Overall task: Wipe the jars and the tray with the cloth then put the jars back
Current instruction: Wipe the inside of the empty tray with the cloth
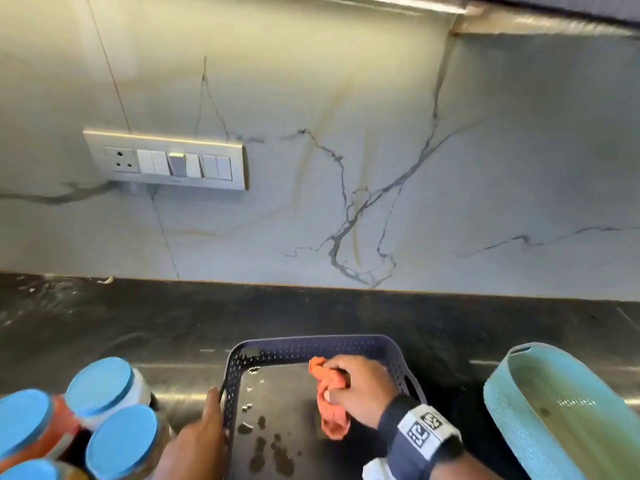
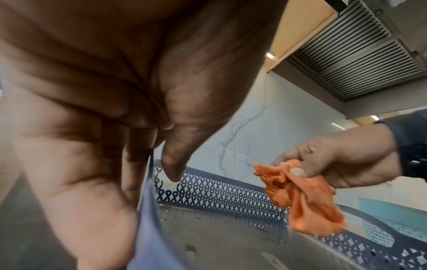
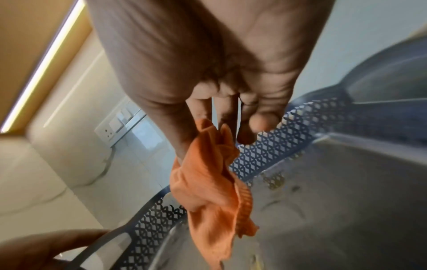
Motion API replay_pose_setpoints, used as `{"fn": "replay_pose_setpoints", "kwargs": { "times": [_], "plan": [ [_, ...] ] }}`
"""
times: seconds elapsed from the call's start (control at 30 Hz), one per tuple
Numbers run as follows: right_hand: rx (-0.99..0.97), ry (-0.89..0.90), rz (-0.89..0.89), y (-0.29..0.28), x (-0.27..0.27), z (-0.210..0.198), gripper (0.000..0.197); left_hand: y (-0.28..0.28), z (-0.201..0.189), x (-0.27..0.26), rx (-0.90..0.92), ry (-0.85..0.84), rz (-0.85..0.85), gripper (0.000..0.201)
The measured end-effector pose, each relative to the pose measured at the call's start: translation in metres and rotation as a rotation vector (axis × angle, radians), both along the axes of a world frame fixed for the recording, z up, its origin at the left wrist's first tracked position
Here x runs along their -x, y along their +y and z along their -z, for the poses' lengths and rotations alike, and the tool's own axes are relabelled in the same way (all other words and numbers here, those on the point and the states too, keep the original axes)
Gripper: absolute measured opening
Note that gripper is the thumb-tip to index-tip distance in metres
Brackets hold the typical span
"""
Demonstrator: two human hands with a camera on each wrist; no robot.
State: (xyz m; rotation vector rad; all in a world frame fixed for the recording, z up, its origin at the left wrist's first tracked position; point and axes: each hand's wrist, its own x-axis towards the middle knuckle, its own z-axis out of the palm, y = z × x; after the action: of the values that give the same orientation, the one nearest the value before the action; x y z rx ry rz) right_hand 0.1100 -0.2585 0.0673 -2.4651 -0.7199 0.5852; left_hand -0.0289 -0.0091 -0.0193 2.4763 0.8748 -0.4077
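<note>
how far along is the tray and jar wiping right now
Done: the jars are out, standing together left of the tray; whether they have been wiped cannot be told. In hand: the left hand holds the tray's left rim while the right hand grips the orange cloth over the tray floor, where dark spots remain. Left: finishing the tray, then putting the jars back.

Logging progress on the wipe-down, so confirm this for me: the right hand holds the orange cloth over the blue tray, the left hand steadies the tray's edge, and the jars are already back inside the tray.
One thing is wrong: the jars are not in the tray. The head view shows them on the counter to its left. The right hand does hold the orange cloth over the tray, and the left hand grips its edge.
</note>
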Motion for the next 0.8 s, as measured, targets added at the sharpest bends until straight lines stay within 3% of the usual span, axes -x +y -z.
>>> {"fn": "replay_pose_setpoints", "kwargs": {
  "times": [0.03, 0.1, 0.23, 0.27, 0.3, 0.37, 0.43, 0.5, 0.67, 0.7, 0.8],
  "plan": [
    [-0.001, 0.057, -0.025, 0.059, -0.028, 0.013, 0.034, 0.000, 0.000, -0.004, -0.038, -0.074, -0.028, 0.052],
    [0.102, 0.057, -0.082, 0.088, -0.057, 0.059, 0.029, -0.005, -0.003, -0.002, -0.058, -0.089, 0.036, 0.046],
    [0.133, 0.064, -0.123, 0.102, -0.067, 0.114, 0.021, 0.002, 0.008, 0.000, -0.068, -0.085, -0.028, 0.039],
    [0.104, 0.149, -0.164, 0.109, -0.065, 0.117, 0.013, 0.001, 0.006, -0.003, -0.058, -0.095, -0.017, 0.034],
    [0.056, 0.069, -0.229, 0.110, -0.067, 0.131, 0.012, 0.001, 0.005, -0.003, -0.052, -0.099, -0.011, 0.030],
    [-0.073, 0.105, -0.199, 0.110, -0.060, 0.142, 0.020, 0.001, 0.006, -0.004, -0.046, -0.121, 0.011, 0.026],
    [-0.018, 0.085, -0.236, 0.111, -0.048, 0.131, 0.029, 0.003, 0.008, -0.002, -0.026, -0.117, -0.002, 0.027],
    [0.116, 0.021, -0.373, 0.110, -0.046, 0.118, 0.023, 0.002, 0.007, 0.001, 0.001, -0.122, -0.014, 0.030],
    [0.188, -0.015, -0.423, 0.129, -0.054, 0.104, 0.012, 0.000, 0.002, 0.007, 0.074, -0.121, -0.025, 0.041],
    [0.164, 0.081, -0.388, 0.134, -0.051, 0.101, 0.014, 0.001, 0.003, 0.008, 0.080, -0.115, -0.018, 0.042],
    [0.225, -0.113, -0.571, 0.157, -0.048, 0.093, 0.033, 0.001, 0.003, 0.010, 0.083, -0.098, 0.006, 0.043]
  ]
}}
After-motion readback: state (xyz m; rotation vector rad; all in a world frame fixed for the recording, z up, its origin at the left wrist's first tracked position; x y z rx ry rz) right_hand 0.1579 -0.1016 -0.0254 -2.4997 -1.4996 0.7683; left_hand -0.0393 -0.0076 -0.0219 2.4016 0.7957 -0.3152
